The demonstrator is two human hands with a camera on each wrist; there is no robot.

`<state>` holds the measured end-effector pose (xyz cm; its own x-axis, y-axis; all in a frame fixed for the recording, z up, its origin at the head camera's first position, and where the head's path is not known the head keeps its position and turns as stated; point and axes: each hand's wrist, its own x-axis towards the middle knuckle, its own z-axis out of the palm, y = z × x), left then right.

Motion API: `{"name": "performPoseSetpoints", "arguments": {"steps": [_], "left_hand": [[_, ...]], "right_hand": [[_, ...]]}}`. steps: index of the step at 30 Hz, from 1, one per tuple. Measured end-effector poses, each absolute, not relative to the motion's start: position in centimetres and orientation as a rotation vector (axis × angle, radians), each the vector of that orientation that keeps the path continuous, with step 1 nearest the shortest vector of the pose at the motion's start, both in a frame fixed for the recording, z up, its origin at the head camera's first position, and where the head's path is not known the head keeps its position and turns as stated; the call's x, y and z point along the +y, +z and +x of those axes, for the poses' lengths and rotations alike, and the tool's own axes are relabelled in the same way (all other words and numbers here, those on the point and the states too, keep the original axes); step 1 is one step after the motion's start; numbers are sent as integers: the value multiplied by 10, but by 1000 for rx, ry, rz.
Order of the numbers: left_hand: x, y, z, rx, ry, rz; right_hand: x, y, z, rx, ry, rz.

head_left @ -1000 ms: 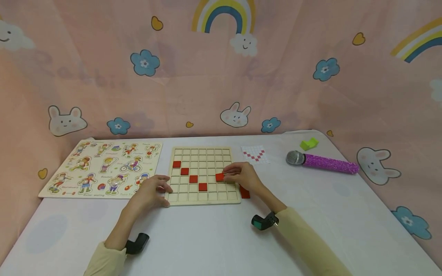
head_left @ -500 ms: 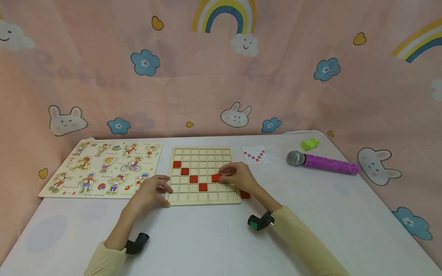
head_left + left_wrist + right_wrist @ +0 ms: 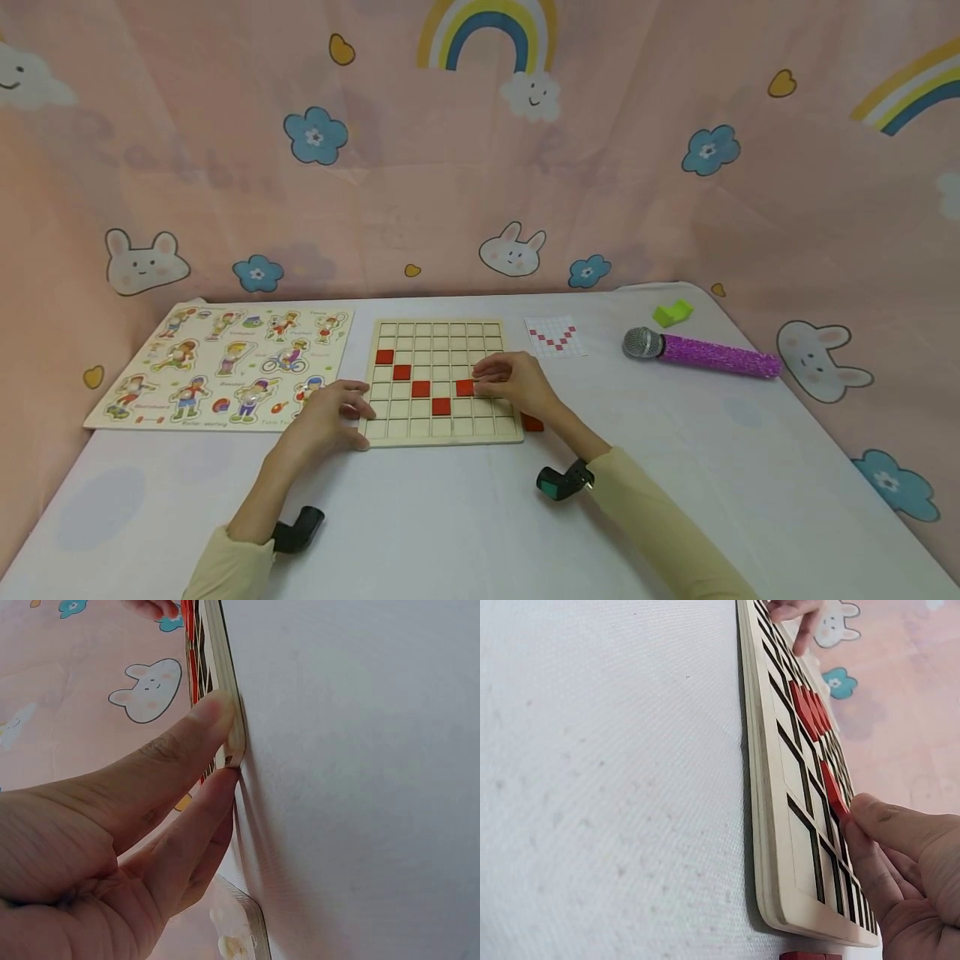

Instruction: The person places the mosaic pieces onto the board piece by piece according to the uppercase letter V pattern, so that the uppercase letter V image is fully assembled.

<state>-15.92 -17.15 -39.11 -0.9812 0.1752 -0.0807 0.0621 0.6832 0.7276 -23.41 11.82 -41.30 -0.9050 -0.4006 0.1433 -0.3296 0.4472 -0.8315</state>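
A square wooden grid board (image 3: pixel 416 428) lies on the table, with several red square tiles (image 3: pixel 420 389) set in its cells along a diagonal. My left hand (image 3: pixel 327 417) holds the board's near left corner, thumb (image 3: pixel 214 712) on one edge and fingers on the other. Between thumb and forefinger my right hand (image 3: pixel 525 387) pinches another red square tile (image 3: pixel 832 787), at a cell right of the diagonal. In the right wrist view this tile is tilted, one side raised from the grid. More red tiles (image 3: pixel 532 423) lie beside the board's right edge, partly behind the right hand.
A small card (image 3: pixel 555 336) printed with a red V on a grid lies behind the right hand. Farther right are a purple glitter microphone (image 3: pixel 712 355) and a lime-green piece (image 3: pixel 672 313). A picture puzzle board (image 3: pixel 217 367) lies left, close to the left hand.
My right hand has slid the pinched red tile a little to the left over the grid, toward the diagonal of tiles. The left hand stays on the board's corner.
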Motion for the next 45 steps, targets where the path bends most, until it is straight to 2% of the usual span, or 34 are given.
{"name": "performPoseSetpoints", "arguments": {"steps": [18,29,34,45], "left_hand": [[-170,-391,-159,2751,1178,213],[-172,-389,-160,2757,1170,238],[-172,-389,-160,2744,1170,218],[-172,-389,-159,2733,1178,200]], "right_hand": [[119,-414,-231,2562,-1537,-621],[177,-409,-222,2510,-1639,-450],[200,-416,-211,2480,-1668,-458],[212,-421,-191,2431,-1656,-517]]}}
